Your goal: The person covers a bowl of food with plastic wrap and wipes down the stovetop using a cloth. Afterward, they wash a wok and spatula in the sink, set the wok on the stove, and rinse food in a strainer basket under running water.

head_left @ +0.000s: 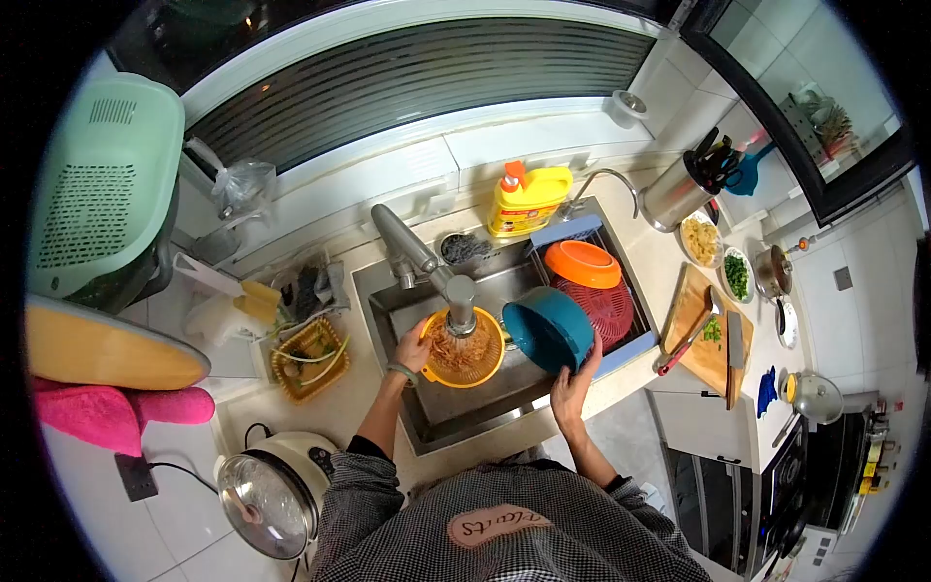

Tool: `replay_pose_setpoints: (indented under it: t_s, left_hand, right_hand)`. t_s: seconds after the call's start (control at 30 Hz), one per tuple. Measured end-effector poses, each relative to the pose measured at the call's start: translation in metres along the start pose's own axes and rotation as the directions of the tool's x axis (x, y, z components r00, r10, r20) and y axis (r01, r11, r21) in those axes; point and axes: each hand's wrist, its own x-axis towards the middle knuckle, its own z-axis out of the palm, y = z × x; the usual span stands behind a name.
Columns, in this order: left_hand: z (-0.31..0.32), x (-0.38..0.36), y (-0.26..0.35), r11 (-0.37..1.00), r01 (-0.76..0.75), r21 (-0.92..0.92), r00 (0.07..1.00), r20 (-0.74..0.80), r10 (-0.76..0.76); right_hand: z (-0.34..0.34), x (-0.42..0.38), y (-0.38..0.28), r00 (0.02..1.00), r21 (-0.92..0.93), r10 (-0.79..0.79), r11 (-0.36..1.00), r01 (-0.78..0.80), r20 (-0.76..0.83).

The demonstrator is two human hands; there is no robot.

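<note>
Under the tap [461, 296], my left hand [412, 349] grips the rim of a yellow strainer [433, 373] that holds thin brownish shreds [460, 353]. Water appears to fall from the tap head onto them. My right hand [577, 383] holds a teal bowl [549, 328] by its lower right side, tilted over the sink. The bowl is just right of the strainer, above the steel sink [436, 424]. Behind the bowl, an orange bowl [583, 264] and a red basket [611, 308] lie in a rack at the sink's right side.
A yellow detergent bottle [529, 202] stands behind the sink. A wicker basket [308, 380] and a rice cooker [276, 495] are at the left. Rightward lie a cutting board [693, 335] with a cleaver [734, 349], food bowls and a knife holder [671, 196].
</note>
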Motion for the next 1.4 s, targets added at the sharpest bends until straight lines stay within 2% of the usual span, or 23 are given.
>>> replay_pose_setpoints:
  t_s: [0.13, 0.2, 0.37, 0.43, 0.47, 0.57, 0.6, 0.73, 0.8, 0.83, 0.87, 0.9, 0.97, 1.03, 1.07, 1.1, 1.13, 1.17, 1.2, 1.23, 1.3, 1.33, 1.4]
  left_hand:
    - [-0.012, 0.007, 0.006, 0.994, 0.101, 0.032, 0.993, 0.056, -0.102]
    - [-0.013, 0.015, 0.0, 0.997, -0.005, 0.079, 1.0, 0.016, 0.003]
    - [-0.029, 0.042, 0.022, 0.986, -0.097, 0.137, 0.995, 0.001, 0.097]
    - [-0.04, 0.063, 0.024, 0.975, 0.134, 0.179, 0.982, 0.108, -0.155]
    - [-0.038, 0.078, -0.002, 0.974, 0.029, 0.226, 0.992, 0.115, -0.056]
    - [-0.039, 0.09, 0.006, 0.956, 0.002, 0.292, 0.99, 0.133, -0.042]
    - [-0.039, 0.094, 0.007, 0.972, 0.011, 0.234, 0.991, 0.126, -0.041]
    - [-0.034, 0.093, 0.004, 0.964, 0.017, 0.265, 0.995, 0.089, -0.042]
    - [-0.031, 0.086, -0.005, 0.955, -0.136, 0.262, 0.991, 0.019, 0.136]
    - [-0.026, 0.088, -0.024, 0.954, -0.142, 0.263, 0.99, 0.027, 0.14]
    - [-0.019, 0.09, -0.051, 0.987, -0.13, 0.095, 0.991, 0.002, 0.13]
    - [-0.015, 0.088, -0.067, 0.991, -0.115, -0.075, 0.993, -0.019, 0.114]
    - [-0.021, 0.068, -0.054, 0.985, -0.001, -0.171, 0.998, 0.064, 0.012]
    - [-0.028, 0.04, -0.017, 0.983, -0.03, 0.181, 0.999, -0.006, 0.032]
    - [-0.03, 0.029, -0.001, 0.971, 0.034, 0.237, 0.999, 0.003, -0.036]
    - [-0.029, 0.02, 0.003, 0.971, 0.028, 0.237, 0.999, 0.008, -0.031]
    - [-0.027, 0.012, 0.006, 0.988, 0.039, 0.149, 0.999, 0.014, -0.042]
    - [-0.026, 0.004, 0.008, 0.997, 0.051, 0.058, 0.998, 0.02, -0.052]
    - [-0.024, -0.006, 0.018, 0.995, 0.049, 0.085, 0.999, 0.009, -0.05]
    - [-0.022, -0.015, 0.019, 0.995, 0.044, 0.085, 0.999, 0.018, -0.046]
    - [-0.014, -0.023, 0.018, 0.99, 0.139, -0.012, 0.989, 0.056, -0.138]
    - [-0.004, -0.03, 0.014, 0.998, -0.009, -0.062, 0.996, -0.092, 0.003]
    - [0.003, -0.04, 0.005, 0.996, 0.003, -0.092, 0.997, -0.076, -0.01]
  right_hand:
    - [-0.001, 0.0, 0.001, 0.999, 0.066, 0.05, 0.997, -0.049, -0.014]
    - [-0.002, -0.001, 0.002, 0.998, 0.082, 0.058, 0.995, -0.056, -0.016]
    - [-0.007, 0.0, 0.009, 0.999, 0.068, 0.05, 0.997, -0.048, -0.016]
    - [-0.011, -0.001, 0.012, 0.998, 0.054, 0.051, 0.997, -0.049, -0.03]
    - [-0.012, -0.001, 0.013, 0.998, 0.044, 0.052, 0.998, -0.05, -0.038]
    - [-0.021, 0.0, 0.013, 0.999, -0.091, 0.043, 0.995, -0.045, -0.023]
    - [-0.022, 0.001, 0.015, 0.999, -0.093, 0.045, 0.995, -0.048, -0.029]
    - [-0.03, 0.002, 0.012, 0.999, -0.124, 0.031, 0.992, -0.034, -0.031]
    - [-0.03, 0.001, 0.012, 0.998, -0.138, 0.031, 0.99, -0.037, -0.048]
    - [-0.03, -0.001, 0.017, 0.994, -0.156, -0.084, 0.985, 0.071, -0.076]
    - [-0.029, -0.002, 0.02, 0.975, -0.179, -0.197, 0.968, 0.177, -0.102]
    - [-0.029, -0.004, 0.024, 0.976, -0.181, -0.191, 0.969, 0.17, -0.108]
    - [-0.026, -0.004, 0.029, 0.933, -0.155, -0.341, 0.934, 0.323, -0.111]
    - [-0.025, -0.003, 0.028, 0.926, -0.166, -0.357, 0.927, 0.336, -0.12]
    - [-0.025, -0.003, 0.031, 0.901, -0.166, -0.413, 0.905, 0.391, -0.13]
    - [-0.024, -0.004, 0.032, 0.874, -0.167, -0.466, 0.881, 0.443, -0.14]
    - [-0.026, 0.001, 0.019, 0.822, -0.162, -0.544, 0.838, 0.521, -0.166]
    - [-0.024, 0.003, 0.018, 0.822, -0.167, -0.543, 0.838, 0.519, -0.171]
    - [-0.024, 0.003, 0.017, 0.927, -0.179, -0.374, 0.915, 0.363, -0.034]
    - [-0.024, 0.003, 0.017, 0.979, -0.213, -0.18, 0.957, 0.197, 0.096]
    - [-0.025, 0.01, 0.026, 0.985, -0.209, -0.14, 0.965, 0.159, 0.104]
    - [-0.026, 0.01, 0.028, 0.992, -0.205, -0.099, 0.972, 0.114, 0.082]
    - [-0.029, 0.006, 0.027, 0.997, -0.17, -0.028, 0.985, 0.04, 0.071]
